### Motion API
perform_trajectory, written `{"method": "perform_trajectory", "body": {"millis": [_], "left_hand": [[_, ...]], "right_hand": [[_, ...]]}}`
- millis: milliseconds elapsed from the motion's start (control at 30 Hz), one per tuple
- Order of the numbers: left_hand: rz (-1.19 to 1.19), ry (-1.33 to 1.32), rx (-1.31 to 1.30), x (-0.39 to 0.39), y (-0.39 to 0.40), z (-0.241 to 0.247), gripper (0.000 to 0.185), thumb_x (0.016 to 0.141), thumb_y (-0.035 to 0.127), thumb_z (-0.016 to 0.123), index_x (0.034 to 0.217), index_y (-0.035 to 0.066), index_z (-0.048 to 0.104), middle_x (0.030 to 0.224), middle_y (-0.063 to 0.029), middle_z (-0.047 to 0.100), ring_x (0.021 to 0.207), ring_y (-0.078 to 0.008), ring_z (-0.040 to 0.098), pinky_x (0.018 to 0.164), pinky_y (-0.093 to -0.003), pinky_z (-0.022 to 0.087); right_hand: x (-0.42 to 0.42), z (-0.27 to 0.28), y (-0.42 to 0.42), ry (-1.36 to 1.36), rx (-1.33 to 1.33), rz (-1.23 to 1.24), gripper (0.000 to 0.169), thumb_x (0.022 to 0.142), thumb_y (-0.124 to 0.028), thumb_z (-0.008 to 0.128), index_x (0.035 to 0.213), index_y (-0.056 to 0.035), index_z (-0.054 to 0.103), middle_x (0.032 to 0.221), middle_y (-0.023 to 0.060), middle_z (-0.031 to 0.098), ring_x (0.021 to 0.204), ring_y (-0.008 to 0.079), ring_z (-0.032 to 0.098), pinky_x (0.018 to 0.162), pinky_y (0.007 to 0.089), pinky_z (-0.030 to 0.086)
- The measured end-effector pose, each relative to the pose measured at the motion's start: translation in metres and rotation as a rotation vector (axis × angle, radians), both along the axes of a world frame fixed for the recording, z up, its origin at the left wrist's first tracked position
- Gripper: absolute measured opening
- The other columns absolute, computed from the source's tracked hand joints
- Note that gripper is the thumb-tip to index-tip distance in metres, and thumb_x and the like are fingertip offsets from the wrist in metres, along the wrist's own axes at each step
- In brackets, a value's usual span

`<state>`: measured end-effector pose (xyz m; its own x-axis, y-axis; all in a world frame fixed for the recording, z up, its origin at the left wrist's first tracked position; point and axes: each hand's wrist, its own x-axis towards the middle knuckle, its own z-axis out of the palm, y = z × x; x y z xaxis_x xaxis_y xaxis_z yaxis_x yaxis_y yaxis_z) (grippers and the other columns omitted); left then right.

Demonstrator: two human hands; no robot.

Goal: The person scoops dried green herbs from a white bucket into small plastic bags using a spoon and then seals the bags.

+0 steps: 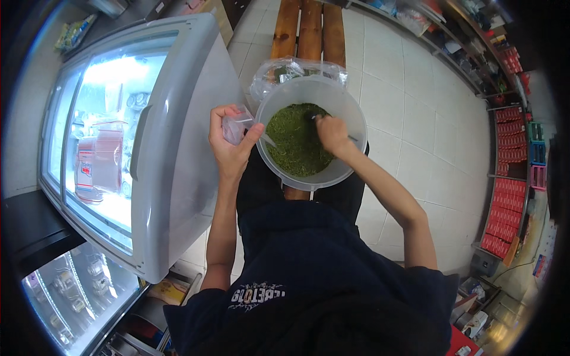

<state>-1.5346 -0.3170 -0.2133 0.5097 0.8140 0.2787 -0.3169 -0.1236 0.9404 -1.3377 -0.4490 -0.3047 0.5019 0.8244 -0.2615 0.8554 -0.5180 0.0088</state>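
Observation:
A translucent plastic bucket stands between my legs on the wooden bench, holding a mass of shredded green leaf-like material. My right hand is inside the bucket, closed around a utensil, perhaps a scoop. Its dark end meets the green material, and a thin end pokes out behind my fist. At the bucket's left rim, my left hand grips a small clear plastic bag, thumb and fingers around it. Whether the bag has anything in it is hard to tell.
Beyond the bucket, a larger clear plastic bag with green contents lies on the slatted wooden bench. A lit glass-door chest freezer stands close on my left. Shelves with red boxes line the right, across the tiled floor.

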Motion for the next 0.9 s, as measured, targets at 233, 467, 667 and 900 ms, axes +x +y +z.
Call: {"method": "perform_trajectory", "body": {"millis": [233,467,667,900], "left_hand": [[0.068,0.024,-0.046,-0.002,0.0,0.01,0.061,0.071,0.005,0.078,0.118,0.005,0.039,0.106,-0.0085,0.053,0.091,-0.0122,0.053,0.074,-0.023,0.044],[-0.085,0.086,-0.231,-0.003,0.007,0.011,0.072,0.073,0.004,0.076,0.13,0.004,0.032,0.114,-0.0123,0.058,0.102,-0.0172,0.055,0.086,-0.0294,0.046],[-0.106,0.187,0.094,0.007,0.009,-0.001,0.071,0.072,0.007,0.077,0.128,0.003,0.034,0.113,-0.0115,0.06,0.102,-0.0197,0.058,0.087,-0.0318,0.046],[-0.144,0.492,0.423,0.045,0.001,-0.009,0.078,0.067,0.013,0.079,0.129,0.007,0.032,0.109,-0.0131,0.063,0.099,-0.0307,0.062,0.083,-0.0369,0.048]], "right_hand": [[-0.011,-0.001,0.0,0.868,0.104,0.097,0.03,0.079,-0.007,0.055,0.106,0.0001,0.065,0.082,0.0099,0.07,0.08,0.0211,0.067,0.073,0.0329,0.051],[-0.018,0.002,-0.007,1.294,0.166,-0.208,0.032,0.081,-0.009,0.055,0.11,0.001,0.063,0.078,0.0058,0.068,0.075,0.0116,0.061,0.066,0.0272,0.048],[0.002,0.041,-0.022,1.249,0.345,-0.268,0.027,0.085,-0.009,0.053,0.108,0.0009,0.063,0.075,0.0034,0.066,0.069,0.0079,0.057,0.061,0.0242,0.046],[0.015,0.109,-0.033,0.881,0.743,-0.174,0.026,0.086,-0.002,0.052,0.111,-0.0014,0.061,0.071,0.0015,0.06,0.066,0.0068,0.055,0.058,0.0237,0.044]]}}
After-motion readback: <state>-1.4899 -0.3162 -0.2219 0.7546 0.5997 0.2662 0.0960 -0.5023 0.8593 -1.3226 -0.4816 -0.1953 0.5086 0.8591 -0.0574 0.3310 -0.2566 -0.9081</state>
